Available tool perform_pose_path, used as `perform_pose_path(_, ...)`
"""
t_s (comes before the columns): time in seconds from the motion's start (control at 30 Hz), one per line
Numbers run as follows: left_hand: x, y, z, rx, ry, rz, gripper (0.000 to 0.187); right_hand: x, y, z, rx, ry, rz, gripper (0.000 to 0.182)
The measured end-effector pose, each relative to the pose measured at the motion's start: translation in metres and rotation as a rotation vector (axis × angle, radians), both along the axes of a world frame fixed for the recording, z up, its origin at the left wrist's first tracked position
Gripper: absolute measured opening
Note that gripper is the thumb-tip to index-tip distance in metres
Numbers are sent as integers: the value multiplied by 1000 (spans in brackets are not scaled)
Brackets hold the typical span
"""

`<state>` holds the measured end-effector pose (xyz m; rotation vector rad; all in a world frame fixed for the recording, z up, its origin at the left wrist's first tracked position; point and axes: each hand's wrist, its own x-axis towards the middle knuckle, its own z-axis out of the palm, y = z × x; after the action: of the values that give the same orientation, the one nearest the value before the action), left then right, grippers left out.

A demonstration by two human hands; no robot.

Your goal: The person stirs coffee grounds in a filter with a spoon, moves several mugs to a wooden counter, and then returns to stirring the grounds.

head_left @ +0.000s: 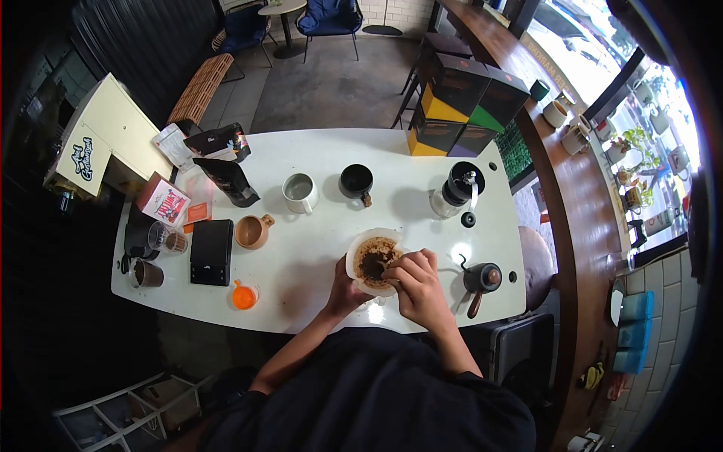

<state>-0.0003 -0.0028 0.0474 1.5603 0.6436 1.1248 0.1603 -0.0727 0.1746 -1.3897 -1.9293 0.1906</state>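
A white paper coffee filter (356,242) sits in front of me at the table's near edge, with wet brown coffee grounds (373,260) inside and up its walls. My left hand (346,290) is curled around the left side of the cone and steadies it; the dripper beneath is mostly hidden. At the filter's right rim, my right hand (418,286) has its fingers pinched together over the grounds. Whatever those fingertips hold, if anything, is hidden. To the right stands a dark gooseneck kettle (482,279) with a wooden handle.
On the white table (301,264) stand a black mug (356,181), a white mug (300,193), a brown cup (251,233), an orange cup (243,296), a black scale (212,253) and a hand grinder (459,187). Stacked boxes (463,98) occupy the back right; coffee bags (228,181) stand left.
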Motion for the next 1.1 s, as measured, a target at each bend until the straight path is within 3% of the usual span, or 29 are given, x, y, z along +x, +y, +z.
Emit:
perform_pose_path(0.13,-3,3,0,21,67,-24,55,0,-4,10,-1,158,-7,20)
perform_pose_path(0.37,-2,2,-8,0,8,-37,55,1,0,5,24,12,-29,16)
perform_pose_path(0.67,-9,0,-32,87,203,20,60,0,-1,7,-15,36,-4,12)
perform_pose_path(0.73,-8,0,-11,50,135,-50,58,0,-1,7,5,148,-18,10)
perform_pose_path(0.87,-9,-1,-25,90,177,-41,56,1,-3,6,33,120,4,9)
perform_pose_path(1.1,-8,0,-9,-2,33,-95,54,2,-8,2,77,56,-83,14)
